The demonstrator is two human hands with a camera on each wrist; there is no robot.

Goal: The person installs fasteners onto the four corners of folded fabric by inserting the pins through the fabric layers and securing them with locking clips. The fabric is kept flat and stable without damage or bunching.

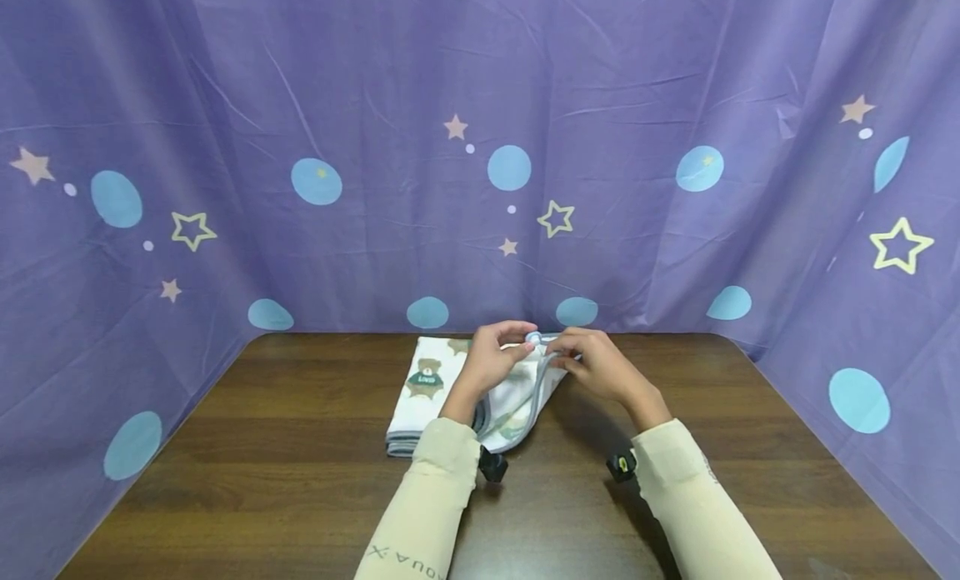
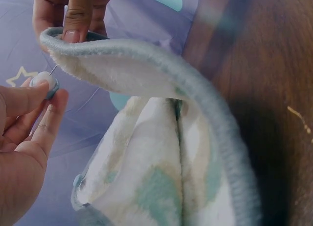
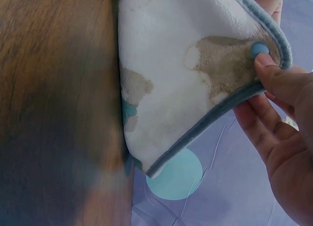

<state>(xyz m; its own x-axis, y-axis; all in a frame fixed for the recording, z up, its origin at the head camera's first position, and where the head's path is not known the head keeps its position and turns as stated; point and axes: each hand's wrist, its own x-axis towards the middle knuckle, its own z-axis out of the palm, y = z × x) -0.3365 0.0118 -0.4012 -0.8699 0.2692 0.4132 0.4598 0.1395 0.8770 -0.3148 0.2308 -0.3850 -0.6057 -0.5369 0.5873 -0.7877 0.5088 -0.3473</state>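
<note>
A white fleece blanket (image 1: 435,405) with teddy bear prints and grey-blue piping lies folded on the table, its right part lifted. My left hand (image 1: 491,359) pinches a round white-and-blue pin head (image 2: 45,82) between thumb and fingers. From it a thin needle (image 2: 54,68) points up to the underside of the raised corner. My right hand (image 1: 600,367) grips that corner by its piped edge (image 2: 105,46), thumb on one side and fingers on the other. A blue round cap (image 3: 259,49) sits on the blanket's face at the right thumb's tip.
A small blue piece (image 2: 77,181) shows at another edge of the blanket. The brown wooden table (image 1: 300,447) ends at a purple curtain (image 1: 375,230) with stars and dots, close behind my hands. Black wrist cameras (image 1: 492,463) hang under both sleeves.
</note>
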